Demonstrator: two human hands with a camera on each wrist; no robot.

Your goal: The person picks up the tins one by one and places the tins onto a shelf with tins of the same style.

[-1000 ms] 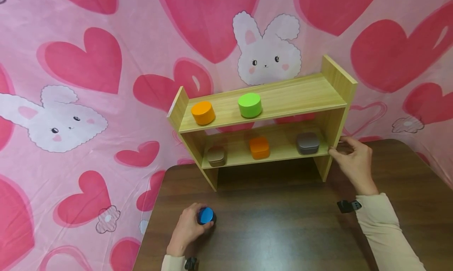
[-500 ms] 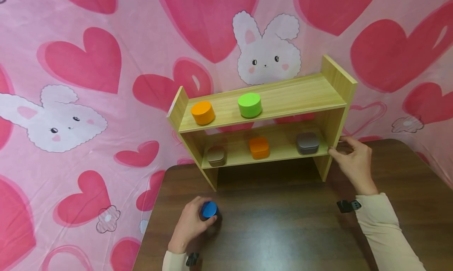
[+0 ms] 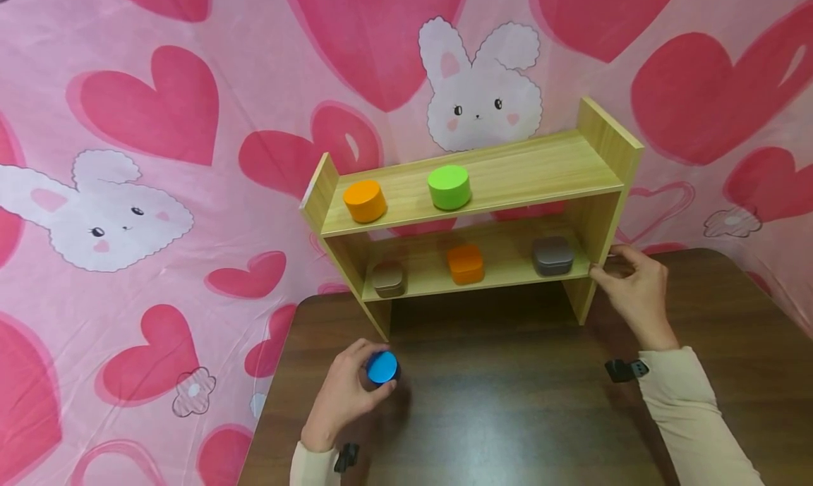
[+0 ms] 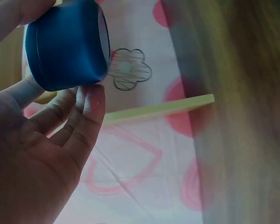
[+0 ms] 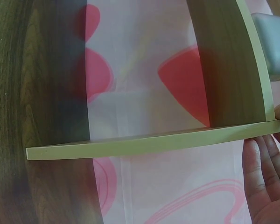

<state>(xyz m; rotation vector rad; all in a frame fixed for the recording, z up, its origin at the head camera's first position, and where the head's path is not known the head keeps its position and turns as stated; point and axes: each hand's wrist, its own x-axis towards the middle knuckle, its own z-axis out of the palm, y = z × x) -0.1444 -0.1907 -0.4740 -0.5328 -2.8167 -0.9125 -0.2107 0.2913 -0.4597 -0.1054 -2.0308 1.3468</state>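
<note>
My left hand (image 3: 346, 394) holds a round blue tin (image 3: 383, 367) between thumb and fingers, in front of the shelf's left foot. In the left wrist view the tin (image 4: 67, 46) lies sideways across the picture, with fingertips along its side. My right hand (image 3: 635, 292) pinches the right side panel of a two-tier wooden shelf (image 3: 540, 165) at the lower board's height. The right wrist view has the fingers (image 5: 254, 163) against that panel (image 5: 154, 143), the thumb around its front edge.
Up on the top board are a round orange tin (image 3: 365, 202) and a green one (image 3: 449, 187). Below them sit a brownish tin (image 3: 389, 280), a square orange tin (image 3: 466, 264) and a grey tin (image 3: 552, 256). A patterned pink cloth (image 3: 254, 49) hangs behind the brown table (image 3: 483, 401).
My left hand has carried the blue tin forward and slightly right, closer to the shelf. My right hand keeps its hold on the side panel, and the shelf stays in place.
</note>
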